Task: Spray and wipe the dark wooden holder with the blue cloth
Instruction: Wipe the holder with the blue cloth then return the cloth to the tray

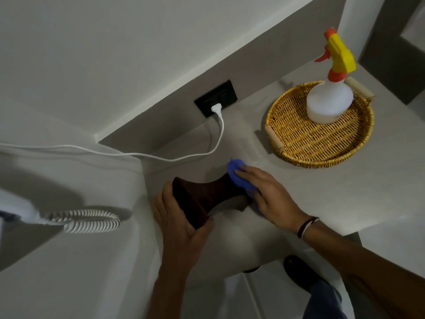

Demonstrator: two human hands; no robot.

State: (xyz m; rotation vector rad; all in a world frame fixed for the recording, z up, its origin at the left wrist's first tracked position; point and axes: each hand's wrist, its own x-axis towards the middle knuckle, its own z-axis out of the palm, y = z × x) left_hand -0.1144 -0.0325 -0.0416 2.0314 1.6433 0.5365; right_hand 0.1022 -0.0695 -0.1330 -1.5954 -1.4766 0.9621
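The 1 dark wooden holder (202, 199) flares wide at its near end. The left hand (181, 223) grips that end. The right hand (264, 192) presses the 1 blue cloth (239, 174) onto its far end.

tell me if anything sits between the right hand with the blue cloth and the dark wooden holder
Nothing visible does. The right hand presses the crumpled blue cloth straight onto the far end of the dark wooden holder, while the left hand grips its near end.

Pale wall (92, 54) fills upper left. Grey counter (322, 187) runs centre to right. Black socket plate (216, 99) at centre, white cable (138, 154) trailing left. Dim, even light.
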